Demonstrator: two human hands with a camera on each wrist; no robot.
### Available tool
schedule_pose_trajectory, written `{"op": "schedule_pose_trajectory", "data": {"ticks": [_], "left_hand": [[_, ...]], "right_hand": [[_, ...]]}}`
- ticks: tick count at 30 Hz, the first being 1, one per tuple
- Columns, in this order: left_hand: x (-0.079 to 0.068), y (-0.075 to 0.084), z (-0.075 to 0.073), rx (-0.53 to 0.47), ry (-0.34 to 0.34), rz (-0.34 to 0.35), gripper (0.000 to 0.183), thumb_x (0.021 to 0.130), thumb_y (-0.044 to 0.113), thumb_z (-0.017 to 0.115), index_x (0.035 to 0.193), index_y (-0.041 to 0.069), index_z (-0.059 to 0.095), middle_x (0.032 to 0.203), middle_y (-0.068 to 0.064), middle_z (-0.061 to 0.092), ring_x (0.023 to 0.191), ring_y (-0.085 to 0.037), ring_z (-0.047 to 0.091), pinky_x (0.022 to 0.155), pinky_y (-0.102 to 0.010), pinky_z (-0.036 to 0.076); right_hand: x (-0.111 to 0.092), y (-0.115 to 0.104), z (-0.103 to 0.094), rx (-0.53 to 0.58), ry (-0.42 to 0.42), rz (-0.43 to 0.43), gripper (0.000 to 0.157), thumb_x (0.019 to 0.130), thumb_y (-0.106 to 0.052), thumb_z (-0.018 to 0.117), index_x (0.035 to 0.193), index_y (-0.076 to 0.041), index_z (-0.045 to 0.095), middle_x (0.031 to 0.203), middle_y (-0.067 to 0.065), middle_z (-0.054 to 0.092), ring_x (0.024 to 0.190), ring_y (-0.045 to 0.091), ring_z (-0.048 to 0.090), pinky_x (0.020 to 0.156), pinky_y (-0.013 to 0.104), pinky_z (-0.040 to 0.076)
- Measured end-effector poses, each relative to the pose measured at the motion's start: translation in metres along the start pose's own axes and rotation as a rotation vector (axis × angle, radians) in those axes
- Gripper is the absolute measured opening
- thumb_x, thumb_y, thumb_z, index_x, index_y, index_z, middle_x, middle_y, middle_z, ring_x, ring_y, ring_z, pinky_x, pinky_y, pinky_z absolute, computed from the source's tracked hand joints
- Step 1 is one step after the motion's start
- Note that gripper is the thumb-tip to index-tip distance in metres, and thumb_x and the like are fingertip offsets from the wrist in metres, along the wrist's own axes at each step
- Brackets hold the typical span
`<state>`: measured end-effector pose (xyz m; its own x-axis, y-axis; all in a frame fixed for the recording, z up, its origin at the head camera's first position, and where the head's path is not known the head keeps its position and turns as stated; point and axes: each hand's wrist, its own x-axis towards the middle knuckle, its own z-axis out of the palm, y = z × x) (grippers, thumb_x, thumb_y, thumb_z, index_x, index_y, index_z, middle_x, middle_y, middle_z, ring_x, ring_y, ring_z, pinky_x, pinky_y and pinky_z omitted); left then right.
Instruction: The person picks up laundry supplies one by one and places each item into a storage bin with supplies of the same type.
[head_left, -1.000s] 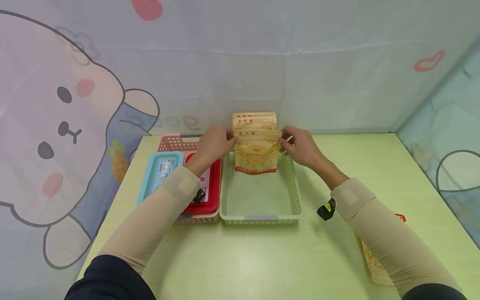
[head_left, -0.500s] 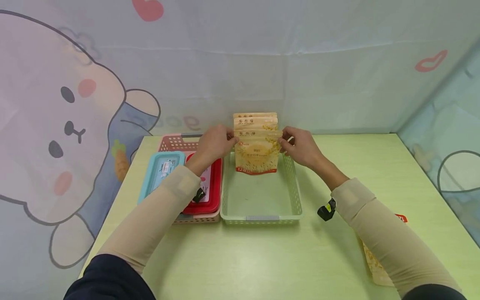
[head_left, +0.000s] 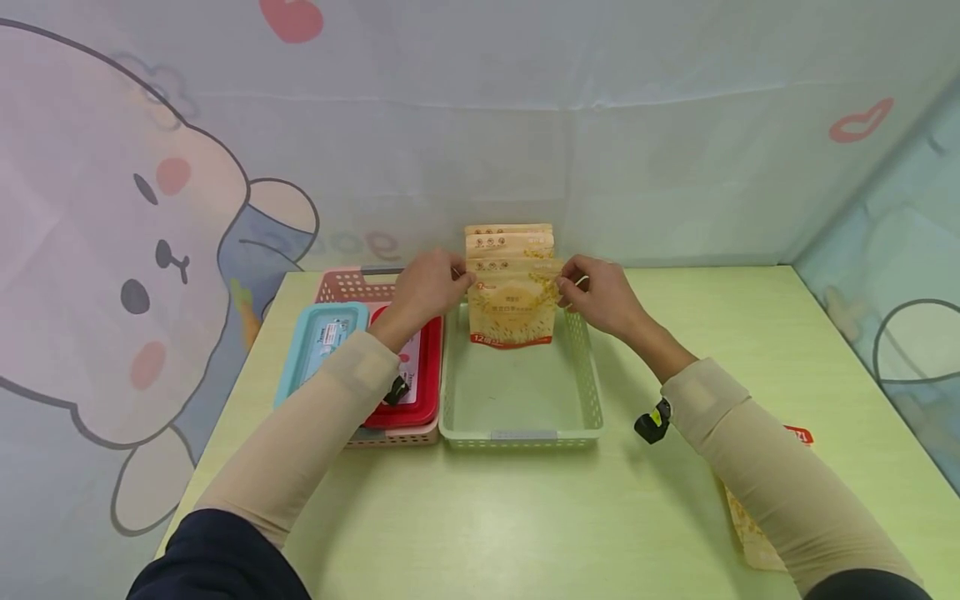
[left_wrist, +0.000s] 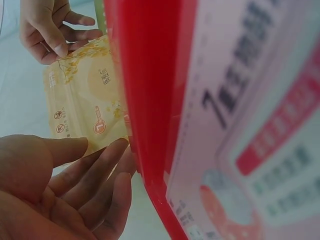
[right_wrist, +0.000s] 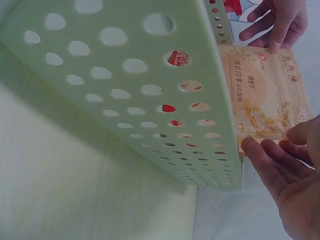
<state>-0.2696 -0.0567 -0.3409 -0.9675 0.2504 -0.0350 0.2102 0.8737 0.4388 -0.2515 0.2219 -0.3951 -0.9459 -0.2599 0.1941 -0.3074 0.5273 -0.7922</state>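
A beige-yellow laundry-pod pouch with a red lower band stands upright at the back of the light green basket. My left hand pinches its left edge near the top between thumb and fingers. At the opposite edge, my right hand pinches the pouch the same way; the right wrist view shows the thumb and fingertips on that corner. Similar pouches stand close behind it, only their upper strips showing. Through the basket's holes, bits of red and beige show in the right wrist view.
Left of the green basket, touching or nearly so, is a pink basket holding a blue-lidded box and a red-lidded box. Another pouch lies at the right, partly under my forearm. A printed curtain hangs behind the table.
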Motion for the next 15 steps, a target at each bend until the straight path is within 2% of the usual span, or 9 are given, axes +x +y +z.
{"op": "schedule_pose_trajectory", "data": {"ticks": [10,15], "left_hand": [[-0.001,-0.0059,-0.0008,-0.034,0.007,-0.011,0.03,0.108,0.03,0.063,0.123,0.007,0.076,0.114,-0.008,0.074,0.087,-0.023,0.063,0.071,-0.036,0.056],[-0.0006,-0.0063,-0.0002,-0.035,-0.001,-0.008,0.031,0.108,0.03,0.063,0.124,0.007,0.076,0.116,-0.009,0.074,0.088,-0.024,0.064,0.073,-0.037,0.057]], "right_hand": [[-0.0015,0.0008,0.0003,0.008,0.002,0.002,0.018,0.109,-0.012,0.059,0.117,0.004,0.065,0.109,0.02,0.07,0.091,0.035,0.076,0.078,0.053,0.063],[-0.0009,0.0014,0.0003,0.011,0.003,0.012,0.024,0.109,-0.012,0.059,0.125,0.005,0.064,0.114,0.021,0.07,0.095,0.035,0.076,0.08,0.054,0.062]]}}
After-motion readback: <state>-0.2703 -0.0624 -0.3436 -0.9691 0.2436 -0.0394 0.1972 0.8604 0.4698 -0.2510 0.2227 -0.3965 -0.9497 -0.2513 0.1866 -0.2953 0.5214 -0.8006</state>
